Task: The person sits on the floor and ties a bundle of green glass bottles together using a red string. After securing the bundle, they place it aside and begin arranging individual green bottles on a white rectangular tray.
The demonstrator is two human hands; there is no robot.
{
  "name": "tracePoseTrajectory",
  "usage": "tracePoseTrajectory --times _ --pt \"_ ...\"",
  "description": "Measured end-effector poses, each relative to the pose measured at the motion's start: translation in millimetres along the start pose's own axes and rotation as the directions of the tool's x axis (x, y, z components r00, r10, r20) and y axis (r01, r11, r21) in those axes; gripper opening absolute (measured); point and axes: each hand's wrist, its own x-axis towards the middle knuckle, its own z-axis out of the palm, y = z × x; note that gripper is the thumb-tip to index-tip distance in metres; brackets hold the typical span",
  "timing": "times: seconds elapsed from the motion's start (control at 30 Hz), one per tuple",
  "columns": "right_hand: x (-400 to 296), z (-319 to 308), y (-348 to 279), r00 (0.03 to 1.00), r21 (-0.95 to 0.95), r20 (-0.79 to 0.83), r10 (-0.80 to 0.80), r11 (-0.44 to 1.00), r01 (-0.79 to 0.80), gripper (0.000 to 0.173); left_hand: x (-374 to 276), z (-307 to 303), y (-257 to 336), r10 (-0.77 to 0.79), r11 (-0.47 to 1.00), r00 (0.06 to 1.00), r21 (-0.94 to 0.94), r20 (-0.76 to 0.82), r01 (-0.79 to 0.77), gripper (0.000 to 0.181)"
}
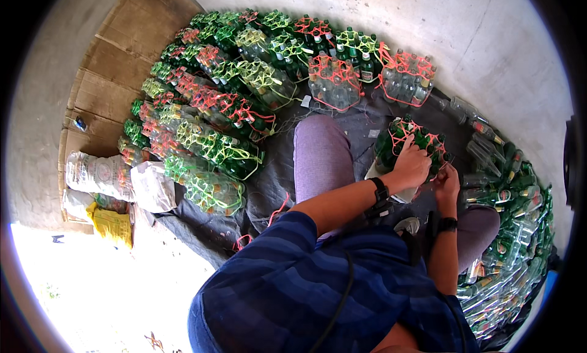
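Note:
In front of my knees stands a bundle of green glass bottles [386,147], its necks laced with red plastic twine [415,127]. My left hand [413,166] lies over the near side of this bundle, index finger stretched towards the bottle tops; what its other fingers hold is hidden. At the bundle's right edge, my right hand [445,178] pinches the red twine between its fingers. A whitish object [405,196] shows below the bottles, partly covered by my left hand.
Many tied bottle bundles [213,144] stand to the left and at the back, near cardboard [98,91]. Two red-tied clear bundles [335,84] stand ahead. Loose bottles [509,243] lie piled at the right by the concrete wall [495,45]. A dark sheet [279,158] covers the floor.

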Motion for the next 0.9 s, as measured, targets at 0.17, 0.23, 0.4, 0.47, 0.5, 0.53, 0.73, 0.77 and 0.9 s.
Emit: tracePoseTrajectory --times 0.17,0.23,0.4,0.47,0.5,0.53,0.73,0.77,0.9 --pt "-4 6 4 0.977 -0.287 -0.193 -0.095 0.957 0.037 0.012 0 -2 2 -0.004 1.000 1.000 -0.003 -0.001 0.004 0.015" --pt "-4 1 6 0.980 -0.430 -0.131 -0.152 0.899 0.082 0.010 0 -3 1 0.010 1.000 1.000 0.008 -0.005 -0.010 0.014" --pt "-1 -6 10 0.970 -0.655 0.014 -0.244 0.731 0.193 0.012 1 -6 2 0.016 1.000 1.000 0.027 0.011 -0.016 0.014" --pt "-1 -6 6 0.982 -0.704 0.021 -0.190 0.694 0.149 0.015 0 -6 2 0.014 0.999 1.000 0.035 0.002 -0.014 0.013" --pt "-3 -7 4 0.977 -0.732 0.057 -0.208 0.656 0.182 0.017 0 -6 2 0.018 0.999 1.000 0.031 -0.005 -0.018 0.014" --pt "-5 -7 3 0.970 -0.758 0.093 -0.224 0.616 0.215 0.019 -1 -6 2 0.022 0.999 1.000 0.028 -0.012 -0.021 0.014" --pt "-17 -2 -6 0.951 -0.860 0.204 -0.232 0.421 0.287 0.022 -1 -2 0 0.024 0.999 0.999 0.028 -0.024 -0.024 0.014" --pt "-21 3 -9 0.962 -0.875 0.190 -0.197 0.411 0.257 0.022 -2 -1 0 0.021 0.999 0.999 0.028 -0.034 -0.020 0.015" --pt "-20 -1 -5 0.930 -0.922 0.231 -0.285 0.240 0.303 0.019 -2 -4 2 0.036 0.999 0.998 -0.005 -0.044 -0.036 0.014"
